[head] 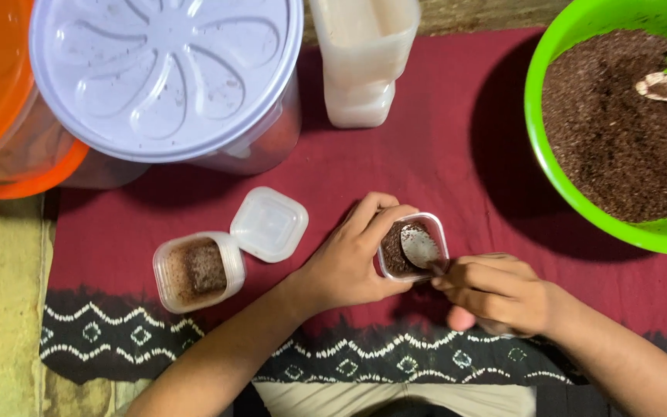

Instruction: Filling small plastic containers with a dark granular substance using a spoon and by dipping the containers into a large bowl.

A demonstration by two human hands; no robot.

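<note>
Brown crumbs fill the small square cup (413, 249) that our left hand (349, 262) grips between curled fingers; our right hand (496, 295) pinches a spoon (420, 247) pressed into it.

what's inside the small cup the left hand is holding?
The small cup in the left hand holds dark brown crumbs and a spoon gripped by the right hand. The spoon covers part of the filling; depth hidden.

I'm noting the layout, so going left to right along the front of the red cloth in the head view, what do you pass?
Filled cup → square lid → left hand → small cup with spoon → right hand.
</note>
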